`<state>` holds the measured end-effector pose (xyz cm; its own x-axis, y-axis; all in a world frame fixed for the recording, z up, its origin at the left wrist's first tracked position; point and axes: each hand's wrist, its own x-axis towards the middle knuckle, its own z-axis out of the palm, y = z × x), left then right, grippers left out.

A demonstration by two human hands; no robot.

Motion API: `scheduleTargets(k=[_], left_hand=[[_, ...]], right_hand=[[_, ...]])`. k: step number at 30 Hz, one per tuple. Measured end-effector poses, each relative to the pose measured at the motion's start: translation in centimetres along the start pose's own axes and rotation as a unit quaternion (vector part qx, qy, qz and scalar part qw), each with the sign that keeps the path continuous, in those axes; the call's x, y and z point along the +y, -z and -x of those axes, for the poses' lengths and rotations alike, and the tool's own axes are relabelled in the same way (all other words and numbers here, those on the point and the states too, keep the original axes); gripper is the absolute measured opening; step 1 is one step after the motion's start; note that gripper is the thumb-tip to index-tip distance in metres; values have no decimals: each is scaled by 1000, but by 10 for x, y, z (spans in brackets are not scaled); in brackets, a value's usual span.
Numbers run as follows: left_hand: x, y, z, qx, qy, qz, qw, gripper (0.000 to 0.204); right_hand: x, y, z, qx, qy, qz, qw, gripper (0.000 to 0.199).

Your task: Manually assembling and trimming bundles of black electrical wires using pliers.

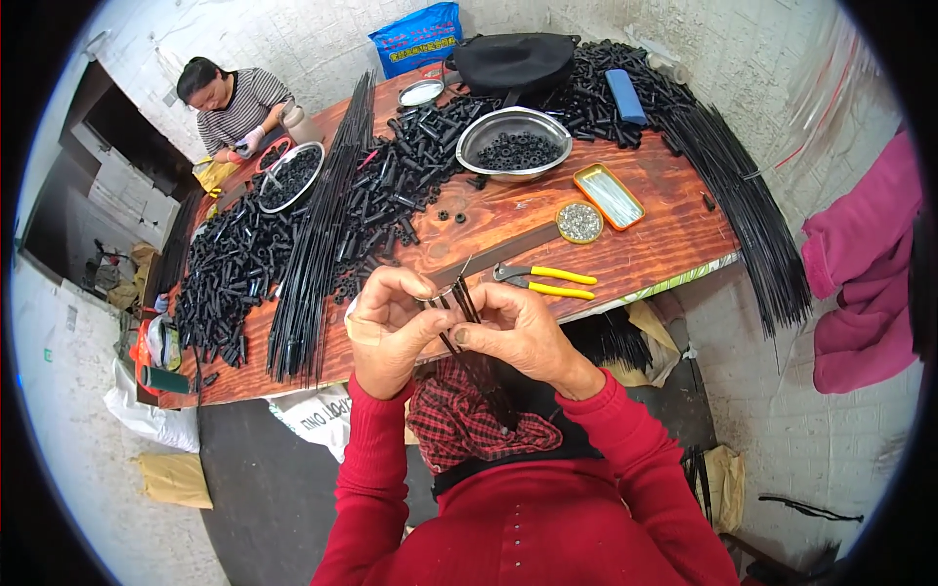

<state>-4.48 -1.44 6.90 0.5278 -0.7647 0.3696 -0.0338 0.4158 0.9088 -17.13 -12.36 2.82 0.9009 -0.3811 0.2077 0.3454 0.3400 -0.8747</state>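
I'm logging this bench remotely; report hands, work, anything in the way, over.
Left hand and right hand raised, pinching thin black rods. Rods slant downward. Yellow-handled pliers on tabletop beyond right hand, untouched, not obstructing.

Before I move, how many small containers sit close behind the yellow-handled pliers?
2: a round yellow-rimmed dish of small shiny pieces, and, to its right, an orange rectangular tray of thin pale pieces. None seem hidden there.

Head cam, L of pair, wide fisheye: we're looking down, hands point(528, 334) close @ ctr, fwd across table point(674, 195) to back wall point(322, 44).
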Motion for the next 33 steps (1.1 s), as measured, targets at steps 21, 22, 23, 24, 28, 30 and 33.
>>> scheduleTargets(k=[21,22,23,24,28,30,33], left_hand=[[-4,5,10,39,-35,-51,997,32],[0,5,12,34,-31,-60,997,33],[2,5,13,30,-26,-69,997,34],[1,9,15,15,-26,-82,996,43],[7,1,20,31,-30,-41,998,63],[10,3,23,26,-34,-35,998,64],[15,5,26,5,-46,-17,999,65]], right_hand=[[13,-7,2,0,9,30,1000,25],[13,-8,1,-2,10,31,999,25],[12,-9,1,2,10,14,1000,25],[12,-10,1,5,10,-2,1000,24],[11,-16,7,8,32,13,999,22],[10,-14,9,-5,28,21,999,22],[11,-13,15,-21,19,40,999,24]])
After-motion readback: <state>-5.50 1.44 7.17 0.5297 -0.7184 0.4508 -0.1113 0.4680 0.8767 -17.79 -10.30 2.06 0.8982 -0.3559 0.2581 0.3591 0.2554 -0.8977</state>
